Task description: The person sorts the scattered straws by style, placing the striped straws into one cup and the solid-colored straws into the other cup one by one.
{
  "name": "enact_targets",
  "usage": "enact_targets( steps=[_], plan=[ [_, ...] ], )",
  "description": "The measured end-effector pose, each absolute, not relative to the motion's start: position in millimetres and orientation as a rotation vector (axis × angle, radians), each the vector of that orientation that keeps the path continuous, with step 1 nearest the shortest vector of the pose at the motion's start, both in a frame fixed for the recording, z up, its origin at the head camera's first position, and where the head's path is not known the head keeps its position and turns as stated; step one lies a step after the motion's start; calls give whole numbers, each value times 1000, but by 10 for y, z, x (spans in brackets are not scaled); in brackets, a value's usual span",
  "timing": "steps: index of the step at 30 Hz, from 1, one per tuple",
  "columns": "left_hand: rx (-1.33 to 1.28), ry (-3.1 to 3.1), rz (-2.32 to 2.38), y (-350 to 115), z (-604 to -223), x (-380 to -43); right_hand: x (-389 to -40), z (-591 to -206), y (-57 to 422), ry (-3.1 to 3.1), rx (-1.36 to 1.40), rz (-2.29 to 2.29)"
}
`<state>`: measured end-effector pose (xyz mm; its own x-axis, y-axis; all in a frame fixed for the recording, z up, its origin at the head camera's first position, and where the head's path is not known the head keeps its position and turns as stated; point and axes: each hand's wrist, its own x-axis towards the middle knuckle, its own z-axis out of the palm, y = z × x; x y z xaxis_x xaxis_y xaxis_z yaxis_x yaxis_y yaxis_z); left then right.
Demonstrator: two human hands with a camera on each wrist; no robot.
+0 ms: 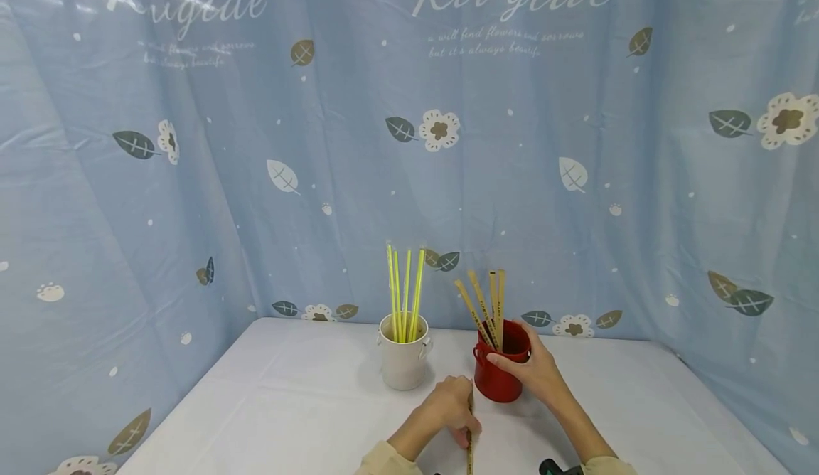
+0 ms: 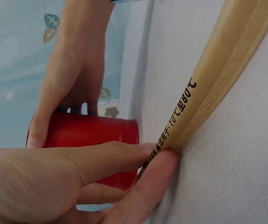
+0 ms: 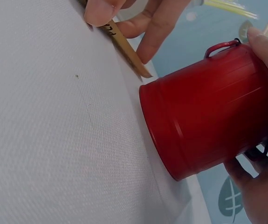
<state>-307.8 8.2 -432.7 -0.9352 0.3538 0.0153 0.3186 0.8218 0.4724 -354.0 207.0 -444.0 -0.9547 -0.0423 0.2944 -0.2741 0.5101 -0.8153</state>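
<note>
Between thumb and fingers, my left hand [image 1: 453, 407] pinches a paper-wrapped straw [image 2: 194, 93] with black print on its brown wrapper. The straw lies low along the white tabletop, its far end near the base of a red bucket [image 1: 498, 382]. My right hand [image 1: 542, 370] grips that bucket near the rim, thumb on the near side and fingers round the far side. Several brown-wrapped straws [image 1: 501, 297] lean out of the bucket's mouth. In the right wrist view the bucket [image 3: 208, 112] and the straw's tip [image 3: 143, 70] are close together.
Left of the red bucket stands a white bucket [image 1: 402, 370] holding several yellow-green straws [image 1: 407, 290]. A blue patterned curtain [image 1: 358, 141] hangs behind and beside the white-covered table [image 1: 288, 390]. A small dark object [image 1: 552, 468] shows at the bottom edge, by the right forearm.
</note>
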Motion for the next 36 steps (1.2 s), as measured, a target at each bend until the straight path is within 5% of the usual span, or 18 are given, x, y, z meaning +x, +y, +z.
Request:
enact_targets(
  steps=[36],
  plan=[
    [549, 2561, 1280, -201, -3862, -3047, -3551, -4442, 2060, -2521, 259, 1411]
  ],
)
